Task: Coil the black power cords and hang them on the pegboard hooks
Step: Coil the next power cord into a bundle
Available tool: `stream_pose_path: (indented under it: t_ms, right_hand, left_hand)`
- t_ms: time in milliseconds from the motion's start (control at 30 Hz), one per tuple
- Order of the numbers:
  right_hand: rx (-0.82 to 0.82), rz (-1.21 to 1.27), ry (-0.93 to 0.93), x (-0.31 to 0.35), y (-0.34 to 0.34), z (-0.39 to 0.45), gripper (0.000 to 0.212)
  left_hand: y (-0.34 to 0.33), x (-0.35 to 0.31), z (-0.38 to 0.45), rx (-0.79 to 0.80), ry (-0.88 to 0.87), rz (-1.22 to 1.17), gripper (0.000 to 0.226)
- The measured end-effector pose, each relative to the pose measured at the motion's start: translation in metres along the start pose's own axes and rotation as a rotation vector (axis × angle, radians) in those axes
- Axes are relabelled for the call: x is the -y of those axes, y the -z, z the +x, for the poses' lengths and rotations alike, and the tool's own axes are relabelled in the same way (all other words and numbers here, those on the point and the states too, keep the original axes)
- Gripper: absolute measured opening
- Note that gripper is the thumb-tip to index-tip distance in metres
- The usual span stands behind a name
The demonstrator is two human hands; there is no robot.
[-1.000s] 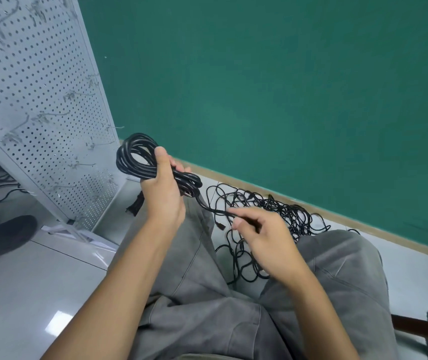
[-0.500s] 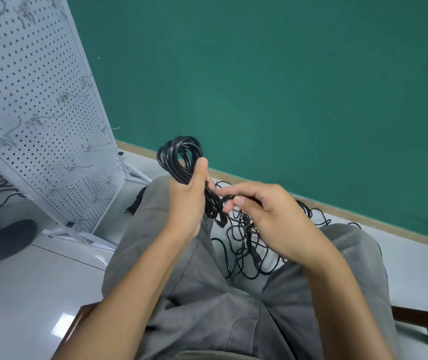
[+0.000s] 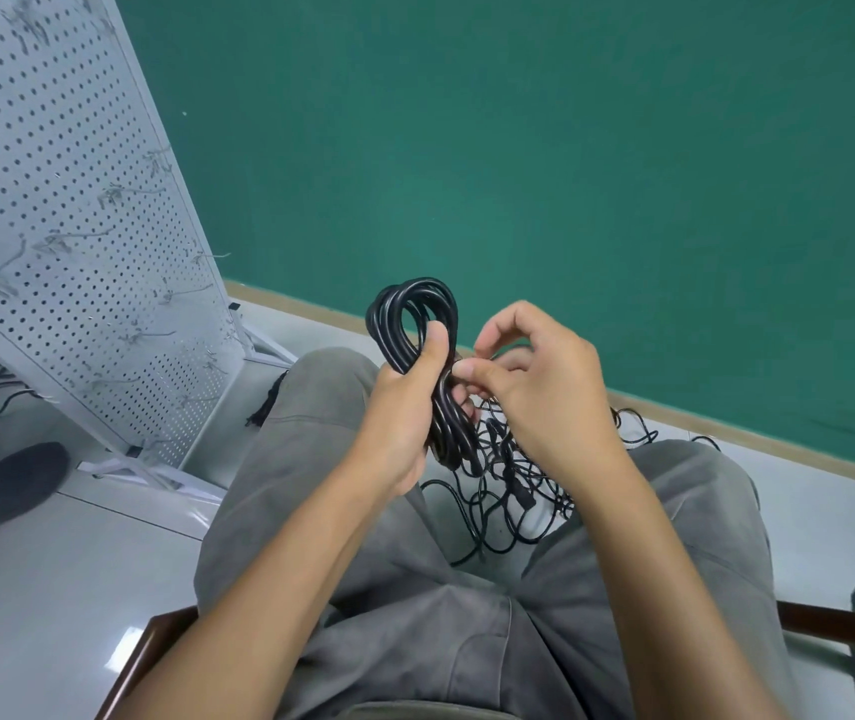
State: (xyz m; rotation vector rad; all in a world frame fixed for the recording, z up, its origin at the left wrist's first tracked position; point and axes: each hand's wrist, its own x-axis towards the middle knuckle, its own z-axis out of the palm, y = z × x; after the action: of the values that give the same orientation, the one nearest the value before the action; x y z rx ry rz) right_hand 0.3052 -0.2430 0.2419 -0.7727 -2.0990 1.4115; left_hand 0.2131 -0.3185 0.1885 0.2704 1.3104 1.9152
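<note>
A coiled black power cord [image 3: 410, 314] stands upright in front of me, its loop sticking up above my left hand [image 3: 407, 407], which grips the bundle around its middle with the thumb on top. My right hand [image 3: 534, 387] is right beside it, fingertips pinching at the cord near the bundle's waist. Below, between my knees, a tangle of loose black cords [image 3: 508, 485] lies on the floor. The white pegboard [image 3: 62, 241] leans at the left, with several bare metal hooks [image 3: 72, 236] on it.
I sit on a wooden chair [image 3: 134, 662] in grey trousers. A green wall fills the far side, with a tan skirting board. Another person's dark shoe [image 3: 10, 480] and thin cables lie at the left by the pegboard's foot [image 3: 155, 475].
My left hand has carried the coil rightward and upright toward the middle. My right hand rose from the loose cord end to meet the bundle and now pinches at it.
</note>
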Motion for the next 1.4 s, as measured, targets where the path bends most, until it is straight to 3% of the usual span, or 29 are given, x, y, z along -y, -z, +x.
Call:
stream_pose_path:
  t_ms: [267,400,767,867,1067,1400]
  right_hand:
    - [-0.174,-0.076,0.061,-0.008,-0.012,-0.004,0.025]
    - [-0.238,-0.062,0.057,-0.005,-0.015,-0.007,0.021]
    - [-0.342,-0.195,0.126,-0.003,-0.009,0.003,0.023]
    - [-0.292,-0.182,0.134,-0.005,-0.007,0.009,0.025]
    - [-0.064,-0.025,0.053,-0.030,-0.003,0.008,0.021]
    - [-0.042,0.249,-0.190,-0.064,0.000,-0.006,0.013]
  left_hand:
    - [-0.007,0.000,-0.005,0.006,0.045,0.014,0.059]
    - [-0.004,-0.002,-0.005,0.112,0.028,0.060,0.060]
    - [-0.001,-0.016,-0.009,0.315,0.120,0.059,0.034]
    - [0.002,-0.016,-0.009,0.321,0.187,-0.050,0.032]
    - [0.009,-0.020,-0.004,0.279,0.144,-0.130,0.032]
    - [0.014,-0.019,-0.002,0.277,0.138,-0.114,0.031]
